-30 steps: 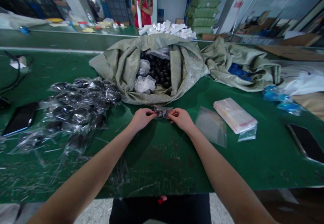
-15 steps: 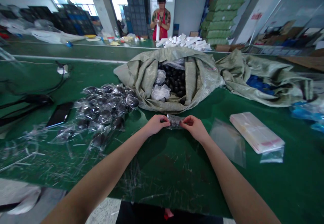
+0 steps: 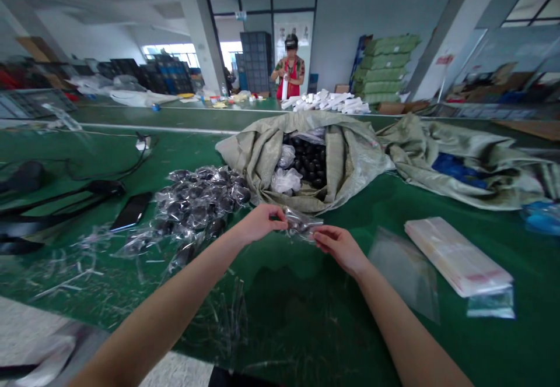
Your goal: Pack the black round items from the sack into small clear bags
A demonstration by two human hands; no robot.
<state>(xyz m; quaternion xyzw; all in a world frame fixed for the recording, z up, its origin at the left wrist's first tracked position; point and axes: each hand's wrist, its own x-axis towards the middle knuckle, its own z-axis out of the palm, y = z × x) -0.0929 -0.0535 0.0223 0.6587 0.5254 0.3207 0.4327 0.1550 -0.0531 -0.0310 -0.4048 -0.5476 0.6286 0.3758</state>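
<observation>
Between my hands is a small clear plastic bag [image 3: 301,224] with something dark inside it, held just above the green table. My left hand [image 3: 263,222] pinches its left end between thumb and fingers. At its lower right edge, my right hand [image 3: 339,246] grips the film with the fingertips. Just beyond stands an open woven sack [image 3: 350,165] with black egg-shaped pieces [image 3: 310,162] and crumpled clear plastic in it. Left of my left hand lies a heap of black pieces wrapped in clear bags [image 3: 203,194].
A stack of flat clear bags [image 3: 457,256] lies at the right, beside a loose clear sheet [image 3: 405,270]. Another sack [image 3: 464,142] holds blue material. A phone [image 3: 131,211], cables and plastic scraps [image 3: 83,264] are at left. Across the tables a person [image 3: 289,72] stands behind white pieces.
The bag has come up off the table and is tilted, its right end turned. My right hand has shifted to its lower edge. The whole view has tipped upward and to the left.
</observation>
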